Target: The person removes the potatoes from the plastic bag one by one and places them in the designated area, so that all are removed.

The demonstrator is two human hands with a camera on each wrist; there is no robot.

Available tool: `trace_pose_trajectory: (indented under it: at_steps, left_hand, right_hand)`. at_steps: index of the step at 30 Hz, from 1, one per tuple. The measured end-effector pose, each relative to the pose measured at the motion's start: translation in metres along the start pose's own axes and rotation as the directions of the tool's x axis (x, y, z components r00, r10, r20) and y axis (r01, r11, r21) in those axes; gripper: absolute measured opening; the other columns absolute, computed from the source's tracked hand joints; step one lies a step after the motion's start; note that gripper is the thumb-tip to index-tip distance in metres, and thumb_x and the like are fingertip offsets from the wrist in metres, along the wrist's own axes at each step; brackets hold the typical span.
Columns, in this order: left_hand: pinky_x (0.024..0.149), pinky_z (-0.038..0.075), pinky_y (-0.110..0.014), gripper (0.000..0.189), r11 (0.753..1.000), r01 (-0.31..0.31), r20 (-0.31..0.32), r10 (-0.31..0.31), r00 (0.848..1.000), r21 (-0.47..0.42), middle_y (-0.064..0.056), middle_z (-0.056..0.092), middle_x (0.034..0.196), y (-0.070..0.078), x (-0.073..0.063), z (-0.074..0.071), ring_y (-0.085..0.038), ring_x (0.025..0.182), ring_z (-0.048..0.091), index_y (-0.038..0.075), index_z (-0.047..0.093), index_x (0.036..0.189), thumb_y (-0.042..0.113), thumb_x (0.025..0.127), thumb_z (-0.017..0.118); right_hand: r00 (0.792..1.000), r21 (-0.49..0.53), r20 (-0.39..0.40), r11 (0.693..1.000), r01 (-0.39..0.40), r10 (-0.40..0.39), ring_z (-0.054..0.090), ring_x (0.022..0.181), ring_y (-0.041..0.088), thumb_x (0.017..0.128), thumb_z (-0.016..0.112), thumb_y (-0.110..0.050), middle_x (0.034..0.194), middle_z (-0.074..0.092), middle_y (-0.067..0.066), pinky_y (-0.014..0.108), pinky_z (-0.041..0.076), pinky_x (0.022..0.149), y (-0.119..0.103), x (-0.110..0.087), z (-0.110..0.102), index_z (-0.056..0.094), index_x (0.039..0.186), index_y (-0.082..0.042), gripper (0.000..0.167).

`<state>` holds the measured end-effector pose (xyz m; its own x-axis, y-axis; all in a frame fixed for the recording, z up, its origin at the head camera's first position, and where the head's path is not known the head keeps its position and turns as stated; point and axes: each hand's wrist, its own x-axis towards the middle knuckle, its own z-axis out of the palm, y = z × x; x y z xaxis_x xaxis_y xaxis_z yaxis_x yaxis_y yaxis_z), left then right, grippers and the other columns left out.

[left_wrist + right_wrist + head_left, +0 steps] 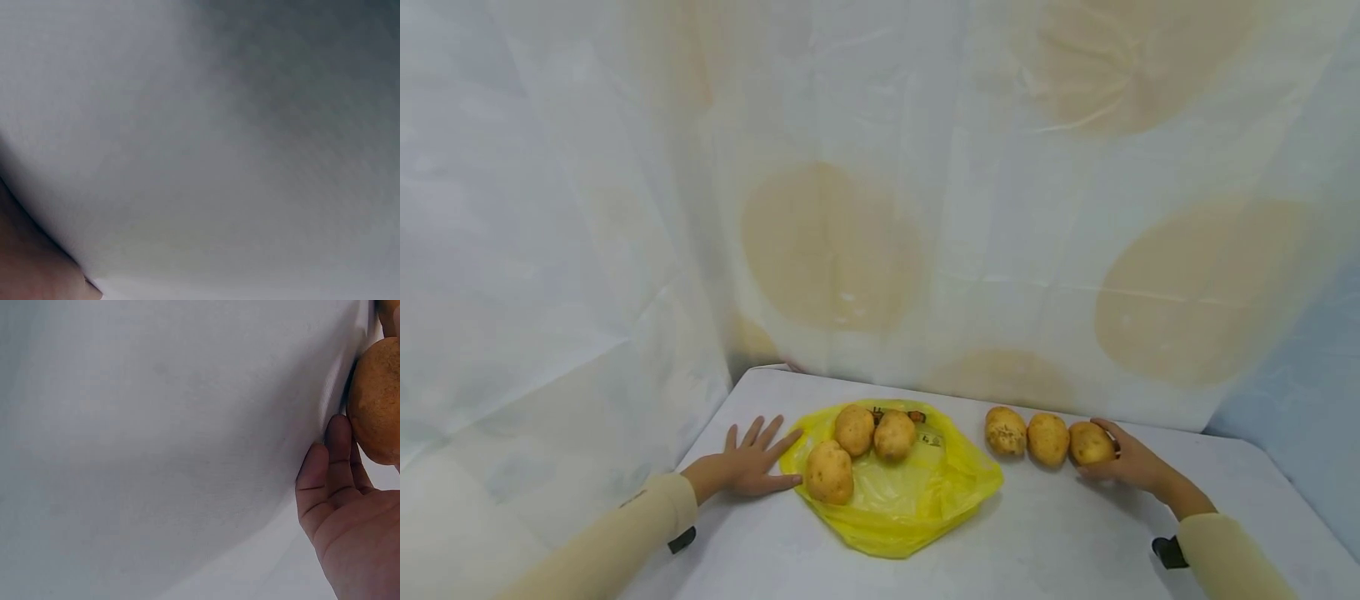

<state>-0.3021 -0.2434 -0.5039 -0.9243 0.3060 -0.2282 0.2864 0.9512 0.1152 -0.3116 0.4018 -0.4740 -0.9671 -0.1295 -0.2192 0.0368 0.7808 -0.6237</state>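
Rightmost potato of the row of 3 sits on the white table, to the left of your right palm; your right hand grips it from the right, fingers curled round the far side and thumb along the near side; its left side faces the middle potato, just beside it, and past that lies the leftmost potato; so 2 potatoes stand between your grip and the yellow bag, spread out farther left; in my judgement any leftward move turns on that, since a straight path along the row would run into both; its long axis is hard to tell, as your fingers cover part of it, while the middle potato's runs roughly away from you; your left hand lies flat with fingers spread and holds nothing, its index fingertip and thumb tip reaching the bag's left edge; it is well apart from the row, so your right hand is the nearer of the 2; 3 more potatoes lie grouped toward the bag's left and far side; whether they rest inside or on top, you cannot tell.
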Motion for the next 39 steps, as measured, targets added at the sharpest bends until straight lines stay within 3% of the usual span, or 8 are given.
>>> trace_pose_trajectory:
  at_steps: [15,19,23,26,29,32,34,39]
  left_hand:
    - [0.109,-0.005,-0.077,0.095,1.0,-0.013,0.013,0.013,1.0,-0.002,-0.015,0.004,0.167,0.001,-0.001,-0.007,-0.049,0.15,0.003,0.032,0.02,0.158,0.087,0.082,0.036]
    - [0.109,-0.008,-0.077,0.098,1.0,-0.014,0.021,0.014,1.0,-0.023,-0.016,0.002,0.167,0.0,0.0,-0.006,-0.05,0.15,0.001,0.031,0.018,0.158,0.089,0.081,0.035]
    - [0.109,-0.006,-0.076,0.098,1.0,-0.011,0.028,0.011,1.0,-0.026,-0.015,0.003,0.167,0.001,-0.003,-0.006,-0.049,0.15,0.002,0.03,0.019,0.158,0.088,0.081,0.037]
    - [0.11,-0.003,-0.077,0.095,1.0,-0.007,0.026,0.007,1.0,-0.005,-0.015,0.006,0.167,0.003,-0.006,-0.008,-0.048,0.15,0.006,0.03,0.021,0.158,0.086,0.082,0.037]
    - [0.11,-0.001,-0.077,0.094,1.0,-0.005,0.027,0.004,1.0,0.013,-0.016,0.008,0.166,0.004,-0.008,-0.009,-0.048,0.15,0.007,0.029,0.022,0.158,0.085,0.083,0.037]
    - [0.11,0.0,-0.077,0.094,1.0,-0.012,0.024,0.011,1.0,0.016,-0.016,0.01,0.166,0.0,-0.01,-0.012,-0.048,0.15,0.008,0.028,0.023,0.158,0.084,0.084,0.039]
    - [0.111,0.001,-0.076,0.094,1.0,-0.019,0.02,0.019,1.0,0.024,-0.015,0.01,0.166,-0.003,-0.009,-0.011,-0.047,0.15,0.008,0.028,0.023,0.158,0.084,0.084,0.038]
    - [0.112,0.003,-0.075,0.093,0.999,-0.033,-0.008,0.034,0.999,0.042,-0.013,0.011,0.167,-0.006,-0.009,-0.007,-0.044,0.151,0.01,0.029,0.022,0.158,0.084,0.084,0.036]
  right_hand:
    - [0.999,-0.021,-0.036,1.0,0.007,-0.008,0.05,0.12,0.051,0.085,0.073,-0.048,0.14,0.034,0.045,0.054,0.051,0.09,-0.002,-0.005,-0.002,-0.002,0.154,0.006,0.116]
    - [0.996,-0.061,-0.072,0.996,-0.065,0.06,0.045,0.119,0.056,0.092,0.057,-0.061,0.137,0.031,0.048,0.062,0.047,0.092,-0.002,-0.008,-0.004,-0.007,0.152,0.009,0.112]
    - [0.982,-0.094,-0.166,0.99,-0.103,0.087,0.024,0.127,0.065,0.097,0.035,-0.067,0.141,0.012,0.052,0.075,0.032,0.098,0.0,-0.014,-0.007,-0.009,0.15,0.012,0.105]
    - [0.955,-0.183,-0.298,0.981,-0.068,0.01,0.017,0.125,0.071,0.099,0.032,-0.064,0.143,0.002,0.052,0.081,0.025,0.094,0.005,-0.021,-0.007,-0.008,0.153,0.007,0.097]
    - [0.909,-0.355,-0.405,0.933,-0.059,-0.097,0.02,0.122,0.073,0.1,0.034,-0.062,0.15,-0.005,0.047,0.082,0.022,0.091,0.011,-0.026,-0.003,-0.005,0.157,-0.005,0.09]
    - [0.872,-0.488,-0.453,0.87,-0.068,-0.187,0.023,0.123,0.068,0.099,0.036,-0.063,0.156,-0.012,0.038,0.079,0.02,0.094,0.015,-0.03,0.0,-0.002,0.159,-0.017,0.085]
    - [0.851,-0.528,-0.475,0.846,-0.072,-0.224,0.024,0.123,0.065,0.098,0.04,-0.062,0.158,-0.017,0.033,0.078,0.017,0.098,0.017,-0.031,-0.001,-0.003,0.16,-0.022,0.085]
    - [0.813,-0.548,-0.507,0.835,-0.048,-0.285,0.023,0.123,0.063,0.099,0.044,-0.057,0.16,-0.021,0.028,0.078,0.012,0.101,0.015,-0.034,-0.009,-0.001,0.16,-0.025,0.083]
